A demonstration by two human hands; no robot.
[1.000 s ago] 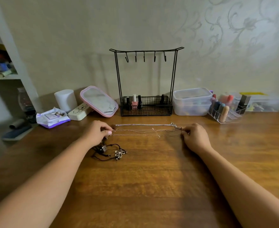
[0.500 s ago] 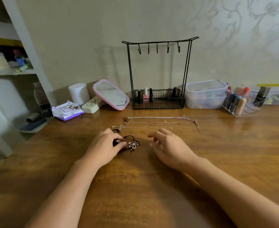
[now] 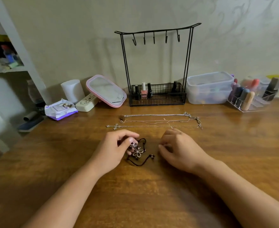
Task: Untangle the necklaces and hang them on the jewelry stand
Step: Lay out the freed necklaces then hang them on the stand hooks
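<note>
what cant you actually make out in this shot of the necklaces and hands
Head view only:
- Left hand on the black cord necklace: its grip is hidden by its own fingers.
- Right hand: curled fingertips face away.
- Chain necklaces: too fine to tell whether they cross.
- Clear tub: contents blurred.

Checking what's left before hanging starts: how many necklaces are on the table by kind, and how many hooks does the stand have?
Metal chain necklaces laid out straight: 3, the thick silver chain, the thin chain and the cross-pendant chain.
Dark cord necklace tangle with flower pendant, under the left hand: 1; strands inside cannot be counted.
Total: 4.
Hooks on the jewelry stand: 5, all bare.
</note>
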